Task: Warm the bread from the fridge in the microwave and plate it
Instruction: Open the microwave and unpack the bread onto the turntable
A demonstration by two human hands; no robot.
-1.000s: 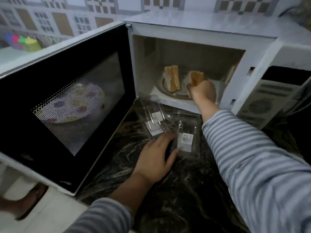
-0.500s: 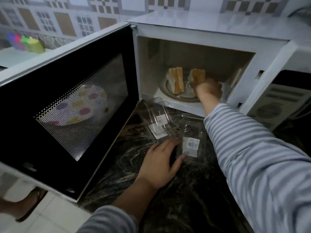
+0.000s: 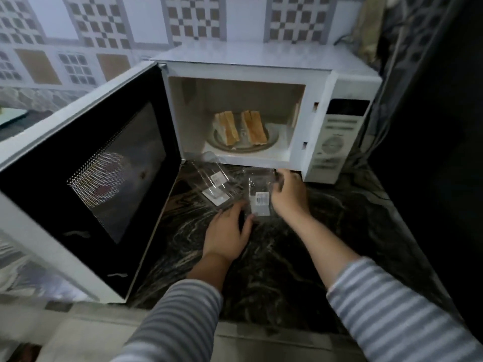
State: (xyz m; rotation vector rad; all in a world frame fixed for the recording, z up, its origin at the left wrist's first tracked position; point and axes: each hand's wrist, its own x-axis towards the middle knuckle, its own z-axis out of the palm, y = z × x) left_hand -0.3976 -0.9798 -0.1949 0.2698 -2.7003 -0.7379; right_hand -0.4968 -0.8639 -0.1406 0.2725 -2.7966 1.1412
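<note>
The microwave (image 3: 316, 118) is white, its open door (image 3: 86, 184) black inside with a dotted mesh window. The two bread pieces (image 3: 240, 129) show golden-brown crusts and pale sides on a greyish turntable plate (image 3: 273, 138). The countertop (image 3: 274, 257) is black stone with swirling white veins. The plastic packaging (image 3: 230, 188) is clear with white labels. Both sleeves (image 3: 392, 309) carry grey and white stripes. The wall tiles (image 3: 193, 19) bear brown-and-white checks with plain white panels.
</note>
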